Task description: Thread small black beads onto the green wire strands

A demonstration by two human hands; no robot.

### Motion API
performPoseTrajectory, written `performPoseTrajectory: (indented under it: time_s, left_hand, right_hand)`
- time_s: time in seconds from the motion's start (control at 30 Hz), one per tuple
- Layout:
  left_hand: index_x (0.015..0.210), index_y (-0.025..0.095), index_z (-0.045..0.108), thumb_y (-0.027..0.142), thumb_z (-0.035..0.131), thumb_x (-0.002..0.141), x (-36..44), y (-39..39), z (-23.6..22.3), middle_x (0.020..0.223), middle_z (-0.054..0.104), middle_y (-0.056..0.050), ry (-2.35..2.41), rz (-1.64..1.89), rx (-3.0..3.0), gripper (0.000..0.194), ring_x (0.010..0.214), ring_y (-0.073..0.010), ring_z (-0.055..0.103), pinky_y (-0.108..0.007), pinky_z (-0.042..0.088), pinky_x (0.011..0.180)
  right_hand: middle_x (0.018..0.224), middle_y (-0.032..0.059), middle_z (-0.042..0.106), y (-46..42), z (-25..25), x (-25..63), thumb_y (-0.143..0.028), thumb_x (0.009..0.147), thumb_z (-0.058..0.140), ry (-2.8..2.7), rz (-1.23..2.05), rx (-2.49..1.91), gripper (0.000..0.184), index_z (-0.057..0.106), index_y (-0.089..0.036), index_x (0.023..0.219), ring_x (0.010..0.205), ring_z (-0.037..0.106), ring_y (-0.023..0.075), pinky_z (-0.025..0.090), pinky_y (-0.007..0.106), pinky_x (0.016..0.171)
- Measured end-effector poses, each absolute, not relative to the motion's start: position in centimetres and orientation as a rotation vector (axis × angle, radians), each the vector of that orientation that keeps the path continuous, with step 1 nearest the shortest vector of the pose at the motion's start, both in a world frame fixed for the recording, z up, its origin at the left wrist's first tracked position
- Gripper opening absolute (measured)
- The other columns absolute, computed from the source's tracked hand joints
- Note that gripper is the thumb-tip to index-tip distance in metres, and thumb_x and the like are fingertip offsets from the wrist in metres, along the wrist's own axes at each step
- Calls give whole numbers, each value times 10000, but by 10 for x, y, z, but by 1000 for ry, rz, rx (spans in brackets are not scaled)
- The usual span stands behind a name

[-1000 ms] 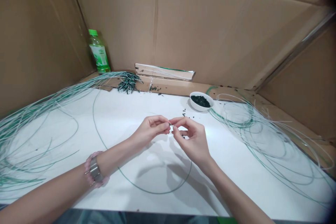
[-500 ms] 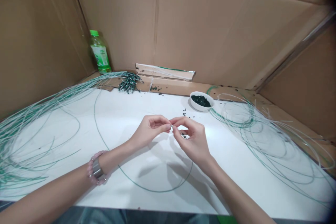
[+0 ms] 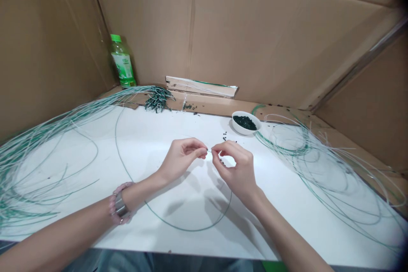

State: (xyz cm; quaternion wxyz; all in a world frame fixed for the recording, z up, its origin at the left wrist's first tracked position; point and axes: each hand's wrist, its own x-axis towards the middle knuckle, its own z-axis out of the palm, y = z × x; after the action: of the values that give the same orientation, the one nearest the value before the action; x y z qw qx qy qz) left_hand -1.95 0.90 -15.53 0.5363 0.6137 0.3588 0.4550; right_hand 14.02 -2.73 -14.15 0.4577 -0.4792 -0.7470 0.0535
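Above the middle of the white table, my left hand (image 3: 183,157) is closed in a pinch at a tiny dark piece (image 3: 207,149), mostly hidden by the fingertips. My right hand (image 3: 237,165) pinches a thin green wire (image 3: 191,230) close beside it. A short pale bit of strand shows between the two sets of fingertips. The wire curves over the table below my hands and passes under my left forearm. Beyond my right hand stands a white bowl (image 3: 237,129) filled with small dark green pieces. A few loose dark pieces (image 3: 225,136) lie near it.
Long green and white wires (image 3: 63,123) spread along the left, ending in a dark-tipped bundle (image 3: 157,100). Looser wire coils (image 3: 302,153) cover the right side. A green bottle (image 3: 123,66) stands in the back left corner. Cardboard walls (image 3: 248,29) enclose the table.
My right hand has moved slightly right, away from my left fingertips, opening a small gap with a strand across it. The dark piece now shows at my left fingertips.
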Motion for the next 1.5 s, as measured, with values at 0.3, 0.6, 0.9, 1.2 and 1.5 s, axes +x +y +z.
performPoseTrajectory:
  time_s: [0.3, 0.6, 0.9, 1.2, 1.5]
  left_hand:
    - [737, 135, 659, 218, 629, 771, -21, 9, -158, 684, 642, -5, 828, 1079, 1525, 94, 661, -93, 590, -189, 474, 658]
    - [739, 128, 661, 180, 611, 777, -22, 9, -156, 705, 662, -20, 863, 1082, 1680, 81, 675, -103, 604, -196, 478, 670]
    - [739, 130, 682, 201, 629, 771, -27, 11, -160, 727, 686, -34, 914, 1121, 1779, 94, 679, -115, 612, -204, 480, 657]
    - [718, 117, 661, 205, 583, 795, -23, 10, -158, 703, 667, -37, 903, 1071, 1746, 141, 669, -111, 606, -199, 472, 654]
    - [719, 126, 612, 237, 595, 775, -24, 16, -159, 674, 624, -8, 976, 1140, 1646, 126, 631, -97, 596, -193, 473, 644]
  right_hand:
    - [639, 8, 595, -26, -142, 139, -122, 774, 509, -1913, -54, -1187, 137, 573, -202, 684, 613, 518, 136, 414, 254, 588]
    - [654, 14, 583, -25, -145, 139, -102, 780, 520, -1946, -64, -1149, 134, 590, -187, 704, 635, 507, 134, 424, 251, 600]
    - [707, 23, 648, -24, -148, 142, -127, 834, 554, -1914, 159, -1118, 123, 630, -180, 754, 667, 572, 141, 468, 267, 623]
    - [717, 17, 680, -22, -146, 138, -233, 795, 608, -1798, 462, -1241, 88, 674, -192, 754, 689, 608, 146, 509, 270, 631]
    - [753, 19, 665, -16, -142, 143, -198, 714, 564, -1731, 686, -1461, 57, 619, -184, 709, 704, 605, 155, 498, 260, 597]
